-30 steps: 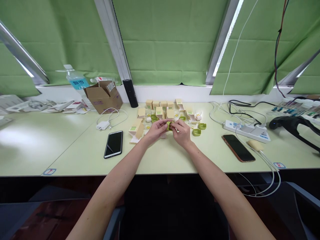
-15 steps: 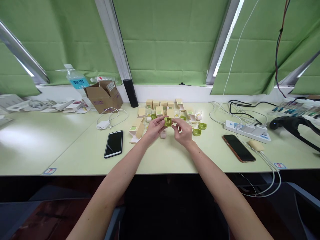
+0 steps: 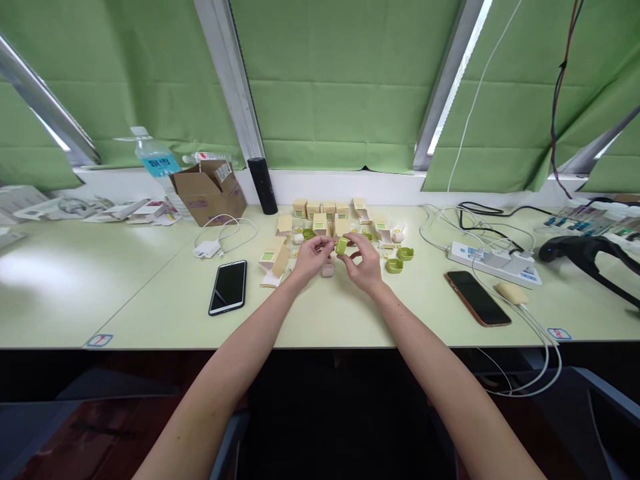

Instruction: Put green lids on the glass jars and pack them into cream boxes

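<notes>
A small green case cover (image 3: pixel 342 246) with rounded corners is held above the table between my two hands. My right hand (image 3: pixel 365 263) grips it between thumb and fingers, on its right side. My left hand (image 3: pixel 311 257) is closed in a pinch at the cover's left edge; what its fingertips hold is too small to make out. Just below my hands lies a pale pink case (image 3: pixel 327 270). Two more green covers, a near one (image 3: pixel 394 266) and a farther one (image 3: pixel 405 253), rest to the right. An opened small box (image 3: pixel 275 257) lies left of my left hand.
Several small cream boxes (image 3: pixel 320 223) stand behind my hands. A dark phone (image 3: pixel 228 288) lies left, another phone (image 3: pixel 479 298) right. Beyond that are a white power strip (image 3: pixel 493 261) and cables. A cardboard box (image 3: pixel 209 195) and a black cylinder (image 3: pixel 262 187) stand at the back.
The green cover has turned and shifted slightly right. My right hand has moved from beside it to gripping it, while my left fingers have drawn back to its left edge.
</notes>
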Tool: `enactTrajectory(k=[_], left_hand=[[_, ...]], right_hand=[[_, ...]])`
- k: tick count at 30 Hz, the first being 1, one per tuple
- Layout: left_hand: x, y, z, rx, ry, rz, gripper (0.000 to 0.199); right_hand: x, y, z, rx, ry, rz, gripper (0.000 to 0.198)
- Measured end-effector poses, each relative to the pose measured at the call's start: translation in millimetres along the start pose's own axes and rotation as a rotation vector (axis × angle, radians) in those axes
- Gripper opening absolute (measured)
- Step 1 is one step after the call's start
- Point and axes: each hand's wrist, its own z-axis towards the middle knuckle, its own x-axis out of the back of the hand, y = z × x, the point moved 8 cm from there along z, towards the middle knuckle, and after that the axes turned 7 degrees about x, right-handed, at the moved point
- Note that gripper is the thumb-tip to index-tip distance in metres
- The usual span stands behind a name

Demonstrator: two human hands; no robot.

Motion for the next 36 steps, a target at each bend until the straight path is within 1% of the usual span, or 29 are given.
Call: enactTrajectory(k=[2,6,10,12,14,19,22,25,28,32,36], left_hand=[[1,1,1,-0.027,0.006,0.065,0.039],[4,4,3,-0.08,0.01,0.112,0.034],[11,0,6,-0.046,0.053,0.118,0.032],[12,-4,7,0.007,0.04,0.072,0.032],[9,-6,5,0.056,-0.003,-0.027,0.034],[-12,-4,-5,0.152,-0.196,-0.294,0.053],[-22,-1,-9,0.18,-0.286,-0.381,0.056],[-25,0,-10,0.182,-0.313,-0.445,0.052],[-25,-1,-10,0.191,-0.333,-0.481,0.049],[-25,-1,-11,0.2,-0.328,-0.501,0.048],[-24,-2,-11,0.215,-0.314,-0.526,0.05]], right_hand=[[-2,0,-1,0.002,-0.024,0.0,0.04],[-5,-2,-1,0.016,-0.063,0.001,0.039],[-2,-2,0,0.02,-0.042,-0.025,0.038],[-2,0,-1,0.01,-0.047,-0.042,0.04],[-3,1,-2,0.002,-0.06,-0.059,0.044],[-4,-4,-2,0.038,-0.074,-0.142,0.051],[-3,-12,0,0.083,-0.043,-0.16,0.045],[-1,-18,0,0.121,-0.009,-0.169,0.029],[-3,-18,0,0.116,-0.036,-0.21,0.02],[-5,-16,0,0.118,-0.076,-0.228,0.022],[-3,-19,0,0.153,-0.064,-0.252,0.023]])
